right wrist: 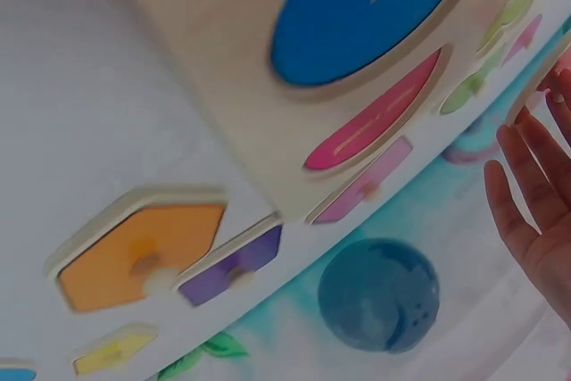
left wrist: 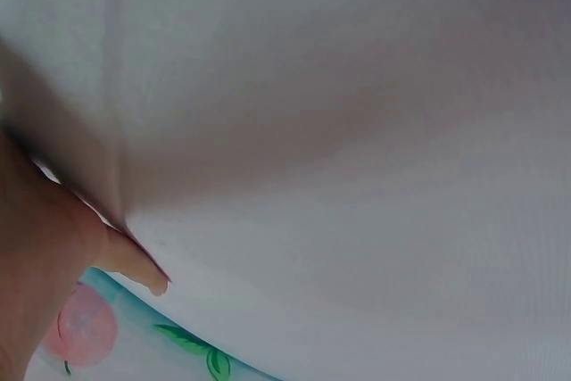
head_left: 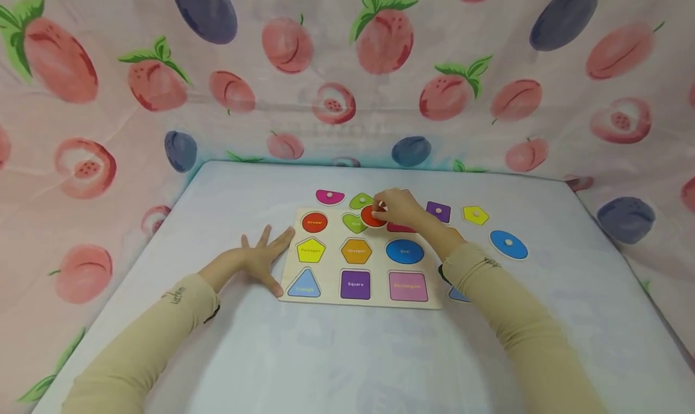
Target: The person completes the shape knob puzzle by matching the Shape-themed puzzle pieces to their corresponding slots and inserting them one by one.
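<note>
My right hand [head_left: 400, 209] pinches a red circle puzzle piece [head_left: 370, 219] over the top row of a wooden shape board [head_left: 330, 283], beside the green heart recess [head_left: 353, 223]. In the right wrist view, the fingers hold a pale-edged disc at the right edge. My left hand [head_left: 259, 259] lies with fingers spread, thumb and fingertips against the board's left edge. The red circular recess [head_left: 314, 222] shows at the top left of the board. Several printed recesses fill the rest, including the blue oval [head_left: 404, 251] and purple square [head_left: 355, 284].
Loose knobbed pieces lie behind and right of the board: magenta semicircle [head_left: 329, 197], green heart [head_left: 361, 201], purple square piece [head_left: 438, 211], yellow pentagon [head_left: 475, 215], blue oval piece [head_left: 508, 244], orange hexagon [right wrist: 138, 252]. A blue piece [head_left: 458, 294] is partly hidden under the right forearm.
</note>
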`<state>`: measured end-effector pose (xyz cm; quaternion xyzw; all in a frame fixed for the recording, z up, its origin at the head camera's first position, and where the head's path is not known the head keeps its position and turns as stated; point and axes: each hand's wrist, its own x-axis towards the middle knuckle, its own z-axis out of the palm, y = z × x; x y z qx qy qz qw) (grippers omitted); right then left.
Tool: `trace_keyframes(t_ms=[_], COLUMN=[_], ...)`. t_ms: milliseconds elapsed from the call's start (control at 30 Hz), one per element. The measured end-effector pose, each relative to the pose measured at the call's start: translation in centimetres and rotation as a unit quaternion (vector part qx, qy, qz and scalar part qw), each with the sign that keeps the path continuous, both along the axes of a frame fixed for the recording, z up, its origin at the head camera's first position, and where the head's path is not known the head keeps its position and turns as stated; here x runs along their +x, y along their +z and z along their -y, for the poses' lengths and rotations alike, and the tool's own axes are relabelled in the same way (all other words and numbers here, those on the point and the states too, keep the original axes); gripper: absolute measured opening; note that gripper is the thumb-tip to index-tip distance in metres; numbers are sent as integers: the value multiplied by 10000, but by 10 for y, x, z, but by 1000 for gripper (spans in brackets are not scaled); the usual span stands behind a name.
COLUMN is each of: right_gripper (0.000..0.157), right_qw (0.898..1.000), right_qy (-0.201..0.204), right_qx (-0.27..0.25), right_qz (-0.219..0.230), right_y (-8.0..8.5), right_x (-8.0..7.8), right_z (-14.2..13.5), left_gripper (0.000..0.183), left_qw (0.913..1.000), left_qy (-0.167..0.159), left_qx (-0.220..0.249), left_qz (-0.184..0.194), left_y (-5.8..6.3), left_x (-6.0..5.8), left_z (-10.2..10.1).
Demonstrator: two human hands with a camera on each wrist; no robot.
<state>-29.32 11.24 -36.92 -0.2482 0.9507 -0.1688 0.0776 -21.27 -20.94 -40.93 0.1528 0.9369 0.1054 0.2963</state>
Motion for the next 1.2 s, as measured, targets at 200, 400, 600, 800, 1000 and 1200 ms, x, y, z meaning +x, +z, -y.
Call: trace_keyframes(t_ms=[200, 400, 600, 800, 1000, 1200], right_gripper=[11, 11, 13, 14, 15, 15], right_qw=[9995, 9991, 9984, 9972, 9962, 9952], right_qy=[266, 255, 468, 700, 779, 794], right_qx=[-59, 31, 95, 101, 316, 498], right_qz=[176, 323, 298, 240, 236, 269], right_y=[-4, -2, -2, -6, -10, -17], right_x=[-7, -12, -15, -20, -25, -25], right_z=[27, 56, 82, 100, 117, 129], left_gripper=[137, 136, 137, 139, 140, 139], left_qw=[9999, 9999, 9999, 9998, 9997, 9994], left_qy=[22, 15, -60, -168, -162, -205], left_qx=[-127, -117, -40, 26, -87, -198], left_qz=[39, 4, 71, 92, 152, 206], left_y=[0, 2, 3, 4, 6, 4], left_x=[1, 1, -1, -3, -4, -4], left_z=[1, 3, 4, 5, 5, 3])
